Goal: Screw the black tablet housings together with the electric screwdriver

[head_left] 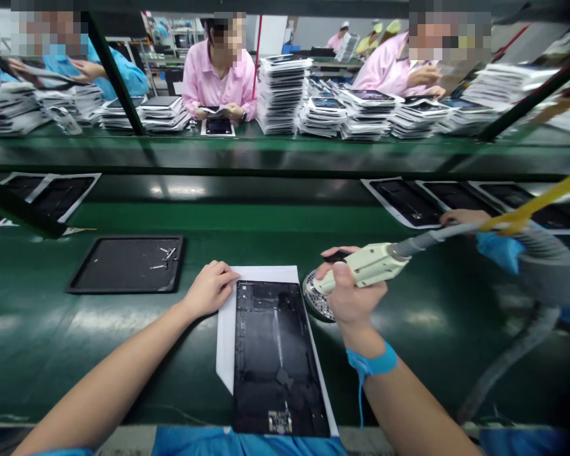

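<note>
At the near edge of the green worktop [171, 373], a black tablet housing [270, 358] lies on white paper [226, 339], its bottom end at the brink. Gathered fingers of the left hand [211, 288] touch the paper's upper-left corner; the right hand [354, 303] wraps a cream handheld tool [373, 265], its perforated head [319, 304] just beside the housing. The step seems to be tool work on the housing; the next move calls for steady paper. Room lies left, towards the black tray [123, 263].
</note>
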`<state>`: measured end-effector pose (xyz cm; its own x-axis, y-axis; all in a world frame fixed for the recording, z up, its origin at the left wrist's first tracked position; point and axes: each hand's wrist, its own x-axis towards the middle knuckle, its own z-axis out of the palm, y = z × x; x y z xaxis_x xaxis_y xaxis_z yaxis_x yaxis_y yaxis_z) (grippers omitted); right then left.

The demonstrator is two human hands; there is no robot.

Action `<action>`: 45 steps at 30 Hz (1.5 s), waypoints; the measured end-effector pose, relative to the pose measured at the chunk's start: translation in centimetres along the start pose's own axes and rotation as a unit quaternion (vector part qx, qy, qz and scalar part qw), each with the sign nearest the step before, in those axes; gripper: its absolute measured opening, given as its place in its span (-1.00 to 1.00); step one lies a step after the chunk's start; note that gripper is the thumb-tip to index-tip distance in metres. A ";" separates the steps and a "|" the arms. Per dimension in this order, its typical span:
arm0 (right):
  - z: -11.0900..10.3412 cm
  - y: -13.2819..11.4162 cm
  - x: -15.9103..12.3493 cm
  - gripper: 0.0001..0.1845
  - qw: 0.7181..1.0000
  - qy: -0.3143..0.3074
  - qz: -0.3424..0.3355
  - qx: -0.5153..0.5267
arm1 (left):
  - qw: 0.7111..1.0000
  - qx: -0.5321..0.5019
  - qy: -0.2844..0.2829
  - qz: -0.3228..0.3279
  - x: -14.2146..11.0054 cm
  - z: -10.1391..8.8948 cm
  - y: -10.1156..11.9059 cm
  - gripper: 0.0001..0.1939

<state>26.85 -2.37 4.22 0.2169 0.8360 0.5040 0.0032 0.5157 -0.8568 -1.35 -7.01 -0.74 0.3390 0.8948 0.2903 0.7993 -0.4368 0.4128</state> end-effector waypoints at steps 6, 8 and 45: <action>6.6 -1.0 -2.2 -0.72 0.986 -0.129 0.053 0.091 | 1.000 -0.003 -0.003 0.007 -0.1 0.1 -0.2 -0.65; 8.7 -0.5 -2.9 -0.74 0.980 -0.163 0.058 0.094 | 1.000 -0.005 -0.004 0.009 -0.1 0.1 -0.1 -0.65; -1.3 1.6 1.3 -0.78 0.999 0.023 -0.002 0.029 | 0.994 0.085 -0.018 -0.074 3.3 1.2 2.9 -0.45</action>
<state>28.39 -0.71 3.40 0.2613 0.8256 0.5001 -0.0531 0.5296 -0.8466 2.73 -5.21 0.39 0.2278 0.9520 0.2046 0.9125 -0.2820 0.2962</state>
